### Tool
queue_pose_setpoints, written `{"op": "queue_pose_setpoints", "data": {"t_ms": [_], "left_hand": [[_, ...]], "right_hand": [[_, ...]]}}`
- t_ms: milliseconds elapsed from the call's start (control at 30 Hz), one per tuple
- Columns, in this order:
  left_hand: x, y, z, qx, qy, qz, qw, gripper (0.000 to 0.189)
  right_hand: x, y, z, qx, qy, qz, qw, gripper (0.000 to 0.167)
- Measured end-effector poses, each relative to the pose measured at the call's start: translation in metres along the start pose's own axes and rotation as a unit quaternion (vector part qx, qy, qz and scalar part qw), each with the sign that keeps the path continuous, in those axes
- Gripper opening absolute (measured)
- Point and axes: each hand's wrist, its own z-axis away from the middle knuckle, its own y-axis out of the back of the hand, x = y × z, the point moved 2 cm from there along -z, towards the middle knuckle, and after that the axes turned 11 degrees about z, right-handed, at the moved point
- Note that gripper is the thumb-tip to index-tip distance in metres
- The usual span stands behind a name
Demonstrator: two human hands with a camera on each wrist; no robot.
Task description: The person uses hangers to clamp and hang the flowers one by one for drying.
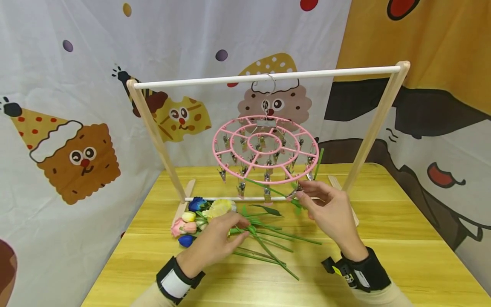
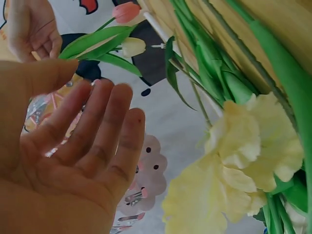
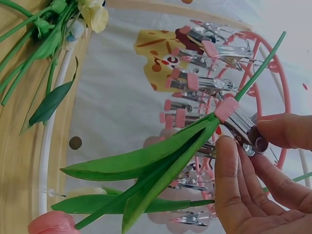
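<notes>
My right hand pinches a metal clip between thumb and fingers, low at the right side of the pink round hanger. The clip's pink-tipped mouth sits across the green stem of a pink tulip, whose bloom points downward. Behind it, in the left wrist view, a cream tulip also hangs head down. My left hand holds nothing, its fingers loosely extended above the flower stems. Beside it lies a large pale yellow flower.
A wooden stand with a white top bar carries the hanger by its hook; several clips dangle from it. At the table's left, blue flowers and pink flowers are bunched. A white lower rod runs behind them. A printed cloth hangs behind.
</notes>
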Motion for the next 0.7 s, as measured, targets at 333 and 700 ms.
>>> {"op": "queue_pose_setpoints", "data": {"t_ms": [333, 700], "left_hand": [[-0.012, -0.007, 0.005, -0.098, -0.028, -0.111, 0.9886, 0.012], [-0.023, -0.008, 0.008, -0.117, -0.086, -0.190, 0.9709, 0.013]], "right_hand": [[0.006, 0.005, -0.005, 0.018, 0.004, -0.004, 0.9998, 0.033], [0.013, 0.008, -0.009, 0.018, -0.012, 0.001, 0.9998, 0.033]]}}
